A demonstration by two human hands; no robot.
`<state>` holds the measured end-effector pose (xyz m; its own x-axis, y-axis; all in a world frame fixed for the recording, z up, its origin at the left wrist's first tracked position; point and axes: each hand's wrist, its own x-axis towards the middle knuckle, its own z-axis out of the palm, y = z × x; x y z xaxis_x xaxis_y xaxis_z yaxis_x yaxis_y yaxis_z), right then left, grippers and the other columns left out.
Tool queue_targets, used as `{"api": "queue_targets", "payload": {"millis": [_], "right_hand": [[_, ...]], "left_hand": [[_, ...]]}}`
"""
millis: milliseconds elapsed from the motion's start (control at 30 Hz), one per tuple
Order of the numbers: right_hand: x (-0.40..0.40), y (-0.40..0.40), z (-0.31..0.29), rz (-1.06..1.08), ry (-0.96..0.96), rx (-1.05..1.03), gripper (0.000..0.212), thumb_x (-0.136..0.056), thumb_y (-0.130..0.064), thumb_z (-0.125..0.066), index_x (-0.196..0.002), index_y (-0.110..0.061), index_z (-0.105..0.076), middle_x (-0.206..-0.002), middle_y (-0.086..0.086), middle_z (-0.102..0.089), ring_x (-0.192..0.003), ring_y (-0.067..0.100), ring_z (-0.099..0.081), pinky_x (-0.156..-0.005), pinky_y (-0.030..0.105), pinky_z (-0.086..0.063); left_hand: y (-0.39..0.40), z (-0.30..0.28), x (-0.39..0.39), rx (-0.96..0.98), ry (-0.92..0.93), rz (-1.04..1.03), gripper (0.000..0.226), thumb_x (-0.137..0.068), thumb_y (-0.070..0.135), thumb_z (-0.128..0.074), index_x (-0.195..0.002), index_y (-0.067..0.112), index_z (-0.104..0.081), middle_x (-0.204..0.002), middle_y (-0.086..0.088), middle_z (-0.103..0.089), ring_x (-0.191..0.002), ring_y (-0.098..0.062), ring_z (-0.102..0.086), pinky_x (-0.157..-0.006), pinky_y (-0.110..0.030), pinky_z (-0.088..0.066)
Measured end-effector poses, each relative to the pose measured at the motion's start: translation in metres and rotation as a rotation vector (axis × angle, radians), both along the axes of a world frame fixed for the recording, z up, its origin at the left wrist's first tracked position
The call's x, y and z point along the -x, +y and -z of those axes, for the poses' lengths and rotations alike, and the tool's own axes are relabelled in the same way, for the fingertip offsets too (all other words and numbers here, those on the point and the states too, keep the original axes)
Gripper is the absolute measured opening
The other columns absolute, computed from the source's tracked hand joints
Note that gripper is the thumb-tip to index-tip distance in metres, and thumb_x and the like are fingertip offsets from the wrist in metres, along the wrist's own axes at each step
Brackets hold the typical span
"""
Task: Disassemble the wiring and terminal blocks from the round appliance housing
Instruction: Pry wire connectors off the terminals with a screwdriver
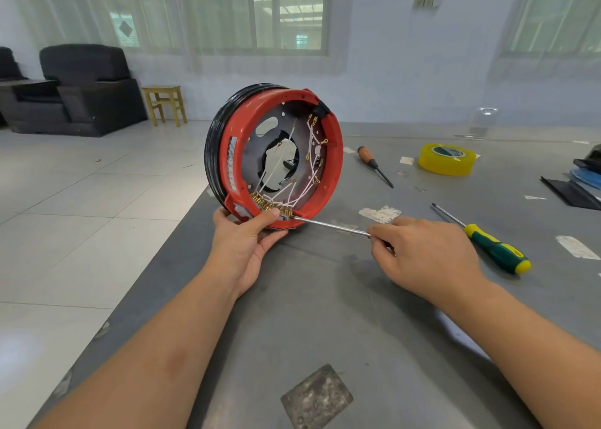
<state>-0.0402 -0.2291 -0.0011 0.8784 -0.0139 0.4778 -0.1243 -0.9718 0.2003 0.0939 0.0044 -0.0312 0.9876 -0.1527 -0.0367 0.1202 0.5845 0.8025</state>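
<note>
Near the left edge of the grey tabletop [325, 314], I have the round red appliance housing [274, 155] stood on its rim, open side facing me. My left hand [242, 240] grips its lowest part, thumb curled over the rim beside the row of brass terminals [271, 204], the other fingers hidden underneath. My right hand [422, 256] has its fingers curled round a screwdriver [331, 227]; only the bare metal shaft shows, the handle is buried in my palm, and the tip meets the rim just right of the terminals, where I cannot make out what it touches. White wires [286, 188] cross the grey inner plate; what sits behind its ragged central hole is unclear. A label [231, 165] on the red wall bears print too small to read. The yellow tape roll [447, 159] toward the far right edge has a green-and-white core label, also illegible. A green-and-yellow screwdriver [487, 243] lies right of my hand, an orange-handled one [374, 165] farther back. Dark and blue items [585, 178] are cut off at the right edge.
</note>
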Motion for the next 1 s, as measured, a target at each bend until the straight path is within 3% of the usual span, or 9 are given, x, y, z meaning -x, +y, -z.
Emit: {"api": "queue_targets", "payload": {"millis": [367,633,733,833,1000], "right_hand": [[0.0,0.007,-0.004,0.019,0.077,-0.046,0.035,-0.1,-0.044,-0.031,-0.107,-0.035,-0.064,-0.086,-0.006,-0.064,-0.075,0.025,-0.063,-0.057,0.029,-0.049],[0.003,0.02,0.009,0.026,0.049,-0.096,0.036,-0.102,-0.045,-0.029,-0.112,-0.036,-0.062,-0.085,-0.007,-0.061,-0.073,0.024,-0.063,-0.052,0.029,-0.043],[0.005,0.028,0.012,0.057,0.026,-0.086,0.037,-0.102,-0.045,-0.027,-0.104,-0.031,-0.061,-0.078,-0.006,-0.053,-0.07,0.026,-0.062,-0.049,0.029,-0.034],[0.005,0.039,0.015,0.068,0.025,-0.12,0.037,-0.103,-0.044,-0.027,-0.104,-0.03,-0.061,-0.079,-0.005,-0.054,-0.071,0.027,-0.062,-0.051,0.03,-0.034],[0.005,0.052,0.017,0.092,0.03,-0.178,0.034,-0.104,-0.043,-0.028,-0.1,-0.026,-0.057,-0.078,-0.003,-0.055,-0.072,0.031,-0.061,-0.053,0.032,-0.032]], "left_hand": [[-0.004,0.003,0.0,-0.063,-0.06,-0.058,0.061,-0.08,-0.01,-0.081,-0.121,0.023,-0.049,-0.111,-0.008,-0.074,-0.097,-0.032,-0.079,-0.077,-0.046,-0.065],[-0.003,0.003,-0.001,0.011,-0.026,-0.085,0.056,-0.082,-0.009,-0.079,-0.119,0.018,-0.047,-0.093,-0.004,-0.079,-0.091,-0.031,-0.08,-0.077,-0.046,-0.065],[-0.004,0.002,0.0,0.052,-0.008,-0.117,0.059,-0.082,-0.009,-0.079,-0.125,0.014,-0.046,-0.106,-0.012,-0.076,-0.089,-0.03,-0.08,-0.078,-0.048,-0.065],[-0.004,0.0,0.002,0.099,0.021,-0.127,0.069,-0.082,-0.007,-0.079,-0.14,0.006,-0.043,-0.125,-0.024,-0.07,-0.097,-0.033,-0.078,-0.083,-0.052,-0.064],[-0.004,-0.002,0.004,0.157,0.077,-0.158,0.064,-0.085,-0.007,-0.077,-0.138,0.009,-0.044,-0.129,-0.018,-0.069,-0.103,-0.032,-0.077,-0.082,-0.05,-0.065]]}}
